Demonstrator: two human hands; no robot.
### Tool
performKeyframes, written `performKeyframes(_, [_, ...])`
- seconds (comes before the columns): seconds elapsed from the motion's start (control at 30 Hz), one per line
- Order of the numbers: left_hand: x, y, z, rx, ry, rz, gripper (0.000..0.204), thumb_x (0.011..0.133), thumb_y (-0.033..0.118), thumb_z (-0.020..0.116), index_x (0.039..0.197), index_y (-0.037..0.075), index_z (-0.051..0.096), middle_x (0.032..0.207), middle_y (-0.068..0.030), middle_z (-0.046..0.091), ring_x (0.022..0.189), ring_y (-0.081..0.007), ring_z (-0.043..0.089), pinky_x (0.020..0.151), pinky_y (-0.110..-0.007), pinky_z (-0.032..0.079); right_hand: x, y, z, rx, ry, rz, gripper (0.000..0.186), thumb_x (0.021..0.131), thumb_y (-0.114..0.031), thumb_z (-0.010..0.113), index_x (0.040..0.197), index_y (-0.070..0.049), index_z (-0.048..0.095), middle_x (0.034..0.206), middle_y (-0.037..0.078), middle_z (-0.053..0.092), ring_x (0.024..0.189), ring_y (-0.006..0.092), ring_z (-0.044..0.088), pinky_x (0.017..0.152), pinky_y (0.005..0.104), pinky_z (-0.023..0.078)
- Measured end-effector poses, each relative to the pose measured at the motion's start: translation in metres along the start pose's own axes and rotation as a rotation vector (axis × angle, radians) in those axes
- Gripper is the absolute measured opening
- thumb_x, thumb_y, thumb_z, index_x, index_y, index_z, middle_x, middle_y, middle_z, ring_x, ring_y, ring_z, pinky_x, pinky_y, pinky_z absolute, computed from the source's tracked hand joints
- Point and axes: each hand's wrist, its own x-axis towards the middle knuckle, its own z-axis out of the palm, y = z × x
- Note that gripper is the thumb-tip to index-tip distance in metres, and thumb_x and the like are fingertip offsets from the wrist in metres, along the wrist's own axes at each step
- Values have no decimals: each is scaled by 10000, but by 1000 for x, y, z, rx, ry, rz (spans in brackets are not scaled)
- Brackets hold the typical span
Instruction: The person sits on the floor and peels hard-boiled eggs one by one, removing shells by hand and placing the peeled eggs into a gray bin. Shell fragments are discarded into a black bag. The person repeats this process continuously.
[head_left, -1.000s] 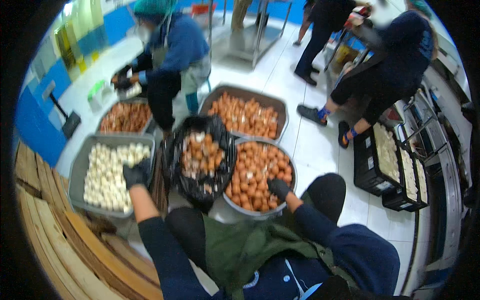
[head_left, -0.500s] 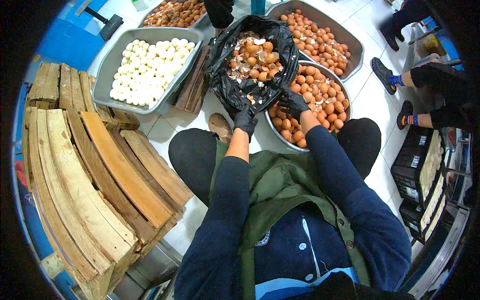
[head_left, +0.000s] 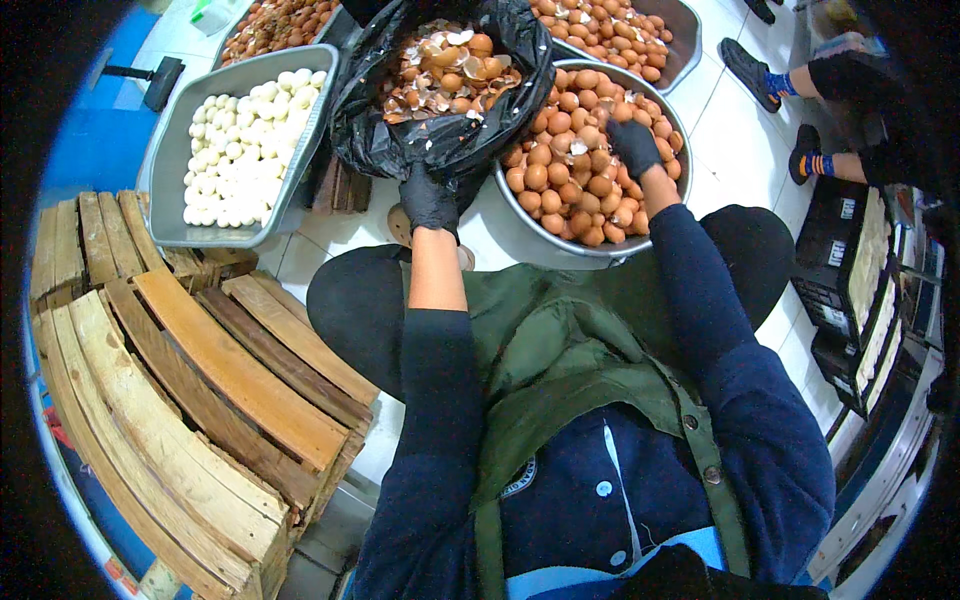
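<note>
A black plastic bag (head_left: 350,120), its mouth spread wide, holds a heap of broken brown eggshells (head_left: 450,75). My left hand (head_left: 430,198), in a black glove, is closed on the bag's near rim. To the right stands a round metal basin (head_left: 683,150) full of brown eggs (head_left: 570,165), some with cracked shells and white bits among them. Over the right part of these eggs is my right hand (head_left: 633,148), also gloved in black, its fingers pointing down and left among them. Its fingertips are too dark to show whether they hold an egg.
A grey tub (head_left: 170,160) of peeled white eggs (head_left: 245,150) stands at the left. Two more tubs of brown eggs (head_left: 275,35) (head_left: 610,35) are farther back. Wooden slats (head_left: 240,370) fill the near left. Another person's legs (head_left: 835,165) and black crates (head_left: 835,260) are at the right.
My right hand has left the bag's near right edge and moved right over the basin's eggs. My left hand still grips the bag. The view has shifted, with bag and tubs now farther left.
</note>
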Motion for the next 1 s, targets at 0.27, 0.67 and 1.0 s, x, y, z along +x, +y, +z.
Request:
performKeyframes(0.27, [-34,22,38,340,148,450,416,915,293,554,1234,27,534,1189,-153,575,1022,-265,575,866,-355,479,-86,-91,81,61,-177,192,334,829,-113,506,1161,-81,509,1045,167,572,938,367,575,777,481,469])
performKeyframes(0.67, [4,94,106,1198,-433,893,436,838,107,581,1270,87,528,1230,-202,533,1126,-355,517,941,-393,439,-80,-82,83,-211,-3,108,206,821,-170,522,1014,-117,572,958,77,607,888,282,587,721,459,434])
performKeyframes(1.0, [44,62,92,1280,-487,740,458,841,206,615,1265,64,514,1165,-133,571,1042,-254,571,813,-326,510,-66,-57,71,55,-356,602,439,753,-314,634,1135,-104,580,1037,156,639,967,336,608,792,478,455])
